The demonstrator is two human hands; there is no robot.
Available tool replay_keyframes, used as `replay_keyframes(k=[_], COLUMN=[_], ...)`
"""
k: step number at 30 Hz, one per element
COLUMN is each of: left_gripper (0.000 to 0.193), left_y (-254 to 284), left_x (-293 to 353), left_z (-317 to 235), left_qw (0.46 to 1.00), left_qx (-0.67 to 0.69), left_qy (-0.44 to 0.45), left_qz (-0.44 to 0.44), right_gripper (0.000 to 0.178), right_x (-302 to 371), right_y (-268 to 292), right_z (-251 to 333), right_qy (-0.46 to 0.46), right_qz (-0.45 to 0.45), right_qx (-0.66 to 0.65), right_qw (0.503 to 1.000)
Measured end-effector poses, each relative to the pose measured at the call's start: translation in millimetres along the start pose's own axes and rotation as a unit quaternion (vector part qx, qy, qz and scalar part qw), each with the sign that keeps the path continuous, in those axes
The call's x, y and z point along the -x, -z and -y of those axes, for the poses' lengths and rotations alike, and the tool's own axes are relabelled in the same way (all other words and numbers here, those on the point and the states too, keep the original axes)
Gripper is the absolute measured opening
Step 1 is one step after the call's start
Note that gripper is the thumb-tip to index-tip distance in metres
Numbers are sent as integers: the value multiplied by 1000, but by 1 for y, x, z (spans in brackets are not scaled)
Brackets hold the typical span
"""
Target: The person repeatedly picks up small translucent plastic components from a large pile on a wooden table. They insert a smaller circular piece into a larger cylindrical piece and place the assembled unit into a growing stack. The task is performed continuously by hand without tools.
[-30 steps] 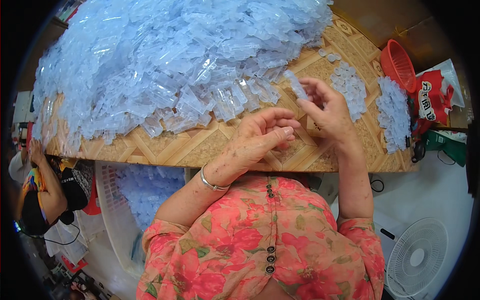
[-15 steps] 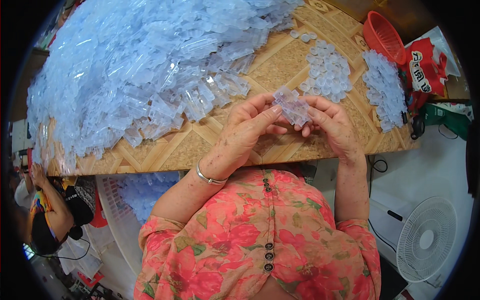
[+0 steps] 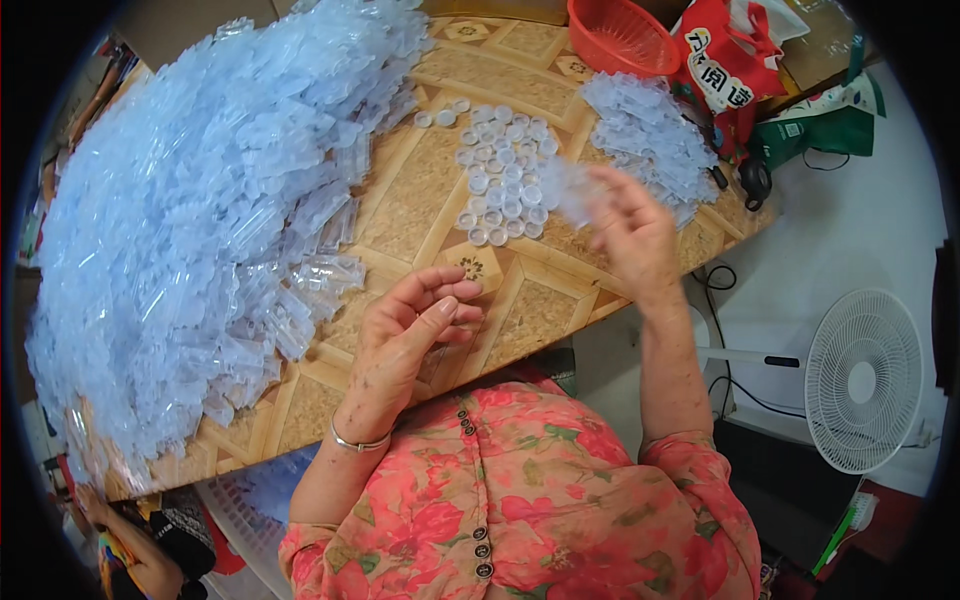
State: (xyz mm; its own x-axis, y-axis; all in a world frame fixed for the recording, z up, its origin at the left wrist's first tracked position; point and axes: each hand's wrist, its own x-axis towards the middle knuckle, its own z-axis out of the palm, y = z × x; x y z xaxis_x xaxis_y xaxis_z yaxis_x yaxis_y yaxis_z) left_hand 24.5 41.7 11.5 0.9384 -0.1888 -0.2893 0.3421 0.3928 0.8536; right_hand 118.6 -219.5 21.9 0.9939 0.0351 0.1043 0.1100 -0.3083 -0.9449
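In my right hand [image 3: 635,235] is a clear plastic piece [image 3: 568,190], pinched at the fingertips and smeared by motion. It hangs over the table between a cluster of small round clear caps [image 3: 507,178] and a smaller pile of clear plastic pieces [image 3: 650,140]. My left hand [image 3: 410,330], with a silver bangle at the wrist, is near the table's front edge. Its fingers are loosely bent and apart, with nothing between them. The left hand is nearest to the edge of a large heap of clear, bluish plastic pieces [image 3: 215,220].
Beyond the smaller pile stand a red plastic basket [image 3: 622,40] and a red bag [image 3: 735,60]. A black tape roll [image 3: 755,180] lies by the right edge of the wood-patterned table [image 3: 540,330]. A white fan [image 3: 862,382] stands at right; another person's arm [image 3: 140,545] shows lower left.
My left hand has let go of the plastic piece. My right hand has carried it away from the left, toward the smaller pile. The view has turned, shifting the table's contents leftward.
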Motion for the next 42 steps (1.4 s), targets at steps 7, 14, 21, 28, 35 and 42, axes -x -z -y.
replay_keyframes(k=[7,14,21,28,35,42], left_gripper=[35,35,34,35,35,37], left_y=[-5,-3,6,9,22,28], left_x=[-5,-3,-3,0,12,15], left_z=[4,4,5,-4,-6,-5], left_qw=[1000,1000,999,998,998,999], left_qx=[-19,5,16,29,33,35], left_qy=[14,14,10,10,-14,-6], left_qz=[10,20,31,61,54,35], right_gripper=[33,42,36,46,73,65], right_x=[-85,-113,-103,-125,-155,-144], right_y=[130,132,76,-75,-164,-156], right_z=[-57,-44,-6,18,21,32], right_qy=[33,31,156,203,215,216], right_qz=[-229,-187,-189,101,127,106], right_qx=[173,434,439,315,466,491], right_qw=[957,881,864,922,849,837])
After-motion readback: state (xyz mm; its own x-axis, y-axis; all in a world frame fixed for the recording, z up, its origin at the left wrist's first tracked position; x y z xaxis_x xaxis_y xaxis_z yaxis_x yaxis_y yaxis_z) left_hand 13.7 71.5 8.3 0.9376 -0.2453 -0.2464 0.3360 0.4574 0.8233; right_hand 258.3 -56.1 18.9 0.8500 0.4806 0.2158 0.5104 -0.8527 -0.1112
